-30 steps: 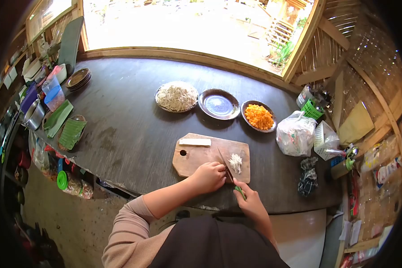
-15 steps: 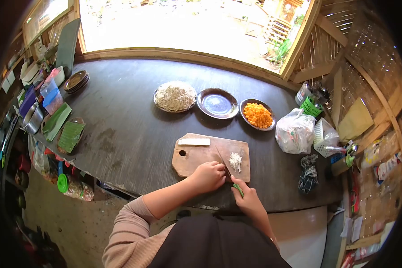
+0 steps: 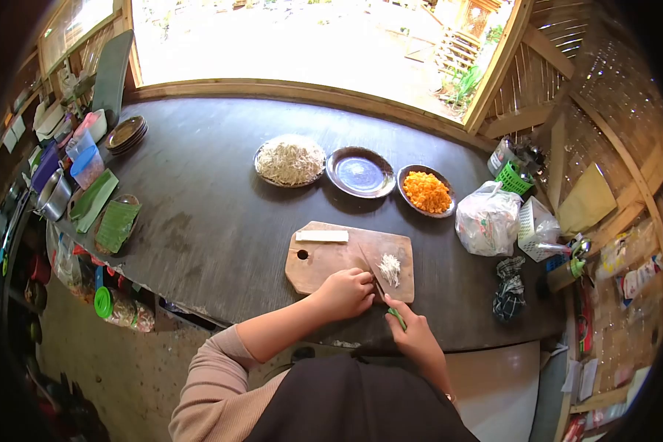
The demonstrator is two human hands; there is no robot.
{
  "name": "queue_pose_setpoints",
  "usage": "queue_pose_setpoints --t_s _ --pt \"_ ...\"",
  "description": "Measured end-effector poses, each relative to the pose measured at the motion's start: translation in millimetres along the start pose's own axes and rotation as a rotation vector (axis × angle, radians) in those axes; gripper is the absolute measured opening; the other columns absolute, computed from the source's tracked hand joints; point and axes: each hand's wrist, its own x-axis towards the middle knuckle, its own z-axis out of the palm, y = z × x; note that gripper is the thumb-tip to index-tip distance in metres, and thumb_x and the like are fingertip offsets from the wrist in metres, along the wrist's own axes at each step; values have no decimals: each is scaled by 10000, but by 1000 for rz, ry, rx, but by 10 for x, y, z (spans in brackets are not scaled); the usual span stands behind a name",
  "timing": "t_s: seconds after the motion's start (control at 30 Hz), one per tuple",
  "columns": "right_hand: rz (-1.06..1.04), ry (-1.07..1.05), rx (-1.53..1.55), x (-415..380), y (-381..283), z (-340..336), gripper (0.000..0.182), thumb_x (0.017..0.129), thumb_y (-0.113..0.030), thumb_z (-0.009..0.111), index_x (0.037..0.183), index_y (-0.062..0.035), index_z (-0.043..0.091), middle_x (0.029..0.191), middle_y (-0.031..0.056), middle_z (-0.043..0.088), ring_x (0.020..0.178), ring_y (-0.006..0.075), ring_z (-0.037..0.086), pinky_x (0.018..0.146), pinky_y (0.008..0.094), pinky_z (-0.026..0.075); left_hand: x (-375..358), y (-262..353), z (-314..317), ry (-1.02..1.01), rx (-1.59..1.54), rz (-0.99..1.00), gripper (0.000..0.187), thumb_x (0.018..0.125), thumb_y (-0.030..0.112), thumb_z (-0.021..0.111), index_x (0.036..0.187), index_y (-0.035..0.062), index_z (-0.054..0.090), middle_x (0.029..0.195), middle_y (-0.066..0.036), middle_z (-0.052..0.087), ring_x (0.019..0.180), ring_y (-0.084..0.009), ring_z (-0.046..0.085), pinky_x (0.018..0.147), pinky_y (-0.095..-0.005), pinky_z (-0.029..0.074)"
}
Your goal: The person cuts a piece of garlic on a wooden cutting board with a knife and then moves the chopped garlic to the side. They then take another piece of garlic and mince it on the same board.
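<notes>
A wooden cutting board [image 3: 320, 269] lies near the front edge of the dark table. My right hand [image 3: 418, 335] grips the green handle of a knife [image 3: 396, 317], whose blade slants across the board beside my left fingertips. My left hand [image 3: 346, 293] is closed with curled fingers at the board's near edge; whatever it presses there is hidden beneath the fingers. To the right of the blade sits a small pile of thin white shreds [image 3: 389, 271]. A pale rectangular block [image 3: 322, 236] rests along the board's far left edge.
Behind the board stand a plate heaped with pale shreds [image 3: 290, 160], a dark plate [image 3: 360, 173] and a plate of orange pieces [image 3: 427, 193]. A plastic bag [image 3: 488, 219] and a checked cloth [image 3: 509, 289] lie to the right. Banana leaf pieces [image 3: 117, 225] are at left.
The whole view has shifted very slightly. Both hands and the knife keep nearly the same places on the board.
</notes>
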Motion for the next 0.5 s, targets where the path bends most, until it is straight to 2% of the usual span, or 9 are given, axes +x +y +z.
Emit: queue_pose_setpoints --t_s 0.03,0.2,0.33,0.4,0.5 --pt "-4 3 1 -22 -19 -30 381 934 -150 591 1313 -119 571 827 281 628 753 415 666 662 374 493 -1 -4 9 1 5 2 194 866 218 621 903 50 710 991 -78 663 916 -235 631 845 -337 523" --pt "232 -112 -55 -163 -159 -184 376 937 -145 591 1311 -115 569 820 289 618 724 418 658 647 378 492 -8 -6 40 29 -14 -1 198 869 220 618 905 50 711 1003 -78 668 917 -232 631 844 -335 523" --pt "160 -61 -3 -77 -36 -29 376 940 -152 588 1314 -115 568 813 291 615 701 401 661 645 377 492 -13 0 35 22 -21 -4 204 871 222 616 914 48 714 1000 -79 668 915 -228 628 843 -333 521" --pt "97 -14 29 -23 -34 29 382 935 -154 595 1313 -112 570 713 187 582 609 151 509 639 313 461 3 28 -16 -29 -11 -46 212 872 220 616 929 43 716 997 -79 669 915 -225 624 847 -329 517" --pt "138 -49 -12 -72 -96 -81 385 936 -153 592 1318 -110 568 711 173 579 612 147 491 639 311 458 2 -12 25 2 41 34 217 874 220 615 938 39 716 999 -79 667 917 -224 622 849 -326 515"
